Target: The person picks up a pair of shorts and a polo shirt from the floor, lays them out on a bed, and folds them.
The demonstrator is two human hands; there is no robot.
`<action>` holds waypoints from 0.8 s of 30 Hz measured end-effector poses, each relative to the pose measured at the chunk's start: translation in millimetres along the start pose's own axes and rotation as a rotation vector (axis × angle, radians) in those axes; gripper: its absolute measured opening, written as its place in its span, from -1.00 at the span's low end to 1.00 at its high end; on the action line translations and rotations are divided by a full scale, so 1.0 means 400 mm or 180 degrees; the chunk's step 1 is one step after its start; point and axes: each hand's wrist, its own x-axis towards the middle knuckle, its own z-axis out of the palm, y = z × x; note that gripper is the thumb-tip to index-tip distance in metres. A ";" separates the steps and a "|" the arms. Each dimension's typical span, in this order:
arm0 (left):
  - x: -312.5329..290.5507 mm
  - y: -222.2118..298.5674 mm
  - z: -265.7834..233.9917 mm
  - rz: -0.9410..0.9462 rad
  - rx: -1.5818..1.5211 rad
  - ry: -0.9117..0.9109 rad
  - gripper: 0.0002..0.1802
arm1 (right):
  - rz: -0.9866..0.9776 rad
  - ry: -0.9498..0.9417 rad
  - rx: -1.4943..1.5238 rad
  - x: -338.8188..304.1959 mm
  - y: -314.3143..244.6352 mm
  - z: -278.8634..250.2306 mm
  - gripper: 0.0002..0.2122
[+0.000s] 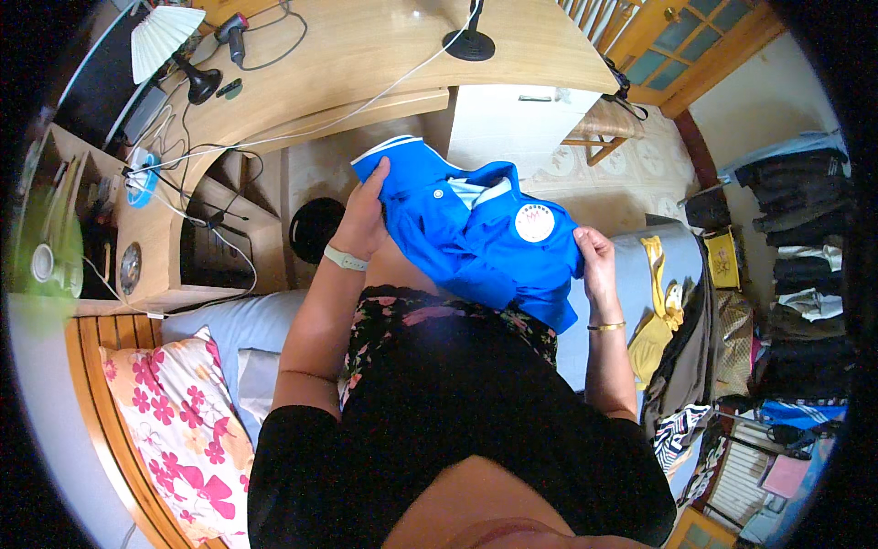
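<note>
A bright blue jacket [430, 220] with white trim, a pale lining and a round white badge hangs between my hands in front of my lap. My left hand [366, 215] grips its left edge, thumb on top, beside the white-trimmed part. At the other side, my right hand [595, 261] pinches the cloth near the badge between thumb and fingers. The jacket is bunched and partly folded, so I cannot tell how its sleeves lie.
Ahead curves a wooden desk [357, 55] with a hair dryer [235, 38], a pleated lamp [167, 41] and cables. Under it stands a black round object [317, 231]. Left lies a flowered pillow [178, 425]; right, a yellow garment [651, 339] on the bed and hanging dark clothes [791, 197].
</note>
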 end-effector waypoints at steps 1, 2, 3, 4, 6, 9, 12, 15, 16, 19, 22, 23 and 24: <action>0.000 -0.002 0.004 -0.0029 -0.0019 0.0003 -0.44 | 0.0034 -0.0007 -0.0055 -0.004 -0.003 -0.002 -0.83; -0.002 -0.001 0.013 -0.0056 -0.0038 0.0007 -0.44 | 0.0067 -0.0016 -0.0109 -0.006 -0.005 -0.004 -0.82; -0.005 -0.001 0.024 -0.0091 -0.0059 0.0006 -0.44 | 0.0053 -0.0138 -0.0172 -0.005 0.002 -0.016 -0.82; -0.011 0.002 0.036 -0.0123 -0.0069 0.0008 -0.45 | 0.0040 -0.0261 -0.0235 -0.002 0.014 -0.034 -0.81; -0.024 0.007 0.055 -0.0187 -0.0086 0.0020 -0.46 | 0.0060 -0.0407 -0.0352 -0.001 0.020 -0.043 -0.80; -0.028 0.002 0.056 -0.0189 -0.0090 -0.0022 -0.46 | 0.0159 -0.0505 -0.0509 -0.001 0.015 -0.038 -0.79; -0.015 -0.006 0.037 -0.0229 -0.0095 -0.0095 -0.46 | 0.0228 -0.0661 -0.0687 0.004 -0.003 -0.021 -0.80; -0.021 -0.006 0.043 -0.0221 0.0073 -0.0022 -0.47 | 0.0250 -0.0759 -0.0874 0.006 -0.006 -0.013 -0.81; -0.021 -0.007 0.044 -0.0281 -0.0001 -0.0092 -0.47 | 0.0253 -0.0764 -0.0909 0.006 -0.005 -0.014 -0.81; -0.015 -0.021 0.041 -0.0384 -0.0127 -0.0254 -0.47 | 0.0292 -0.0821 -0.1015 0.010 0.008 -0.022 -0.80; -0.014 -0.031 0.040 -0.0351 -0.0069 -0.0290 -0.47 | 0.0381 -0.0815 -0.1292 0.011 0.007 -0.019 -0.80; -0.020 -0.029 0.048 -0.0357 -0.0059 -0.0298 -0.48 | 0.0418 -0.0798 -0.1412 0.011 0.007 -0.018 -0.80; -0.023 -0.030 0.055 -0.0373 -0.0053 -0.0318 -0.49 | 0.0333 -0.0731 -0.1514 0.011 0.015 -0.021 -0.80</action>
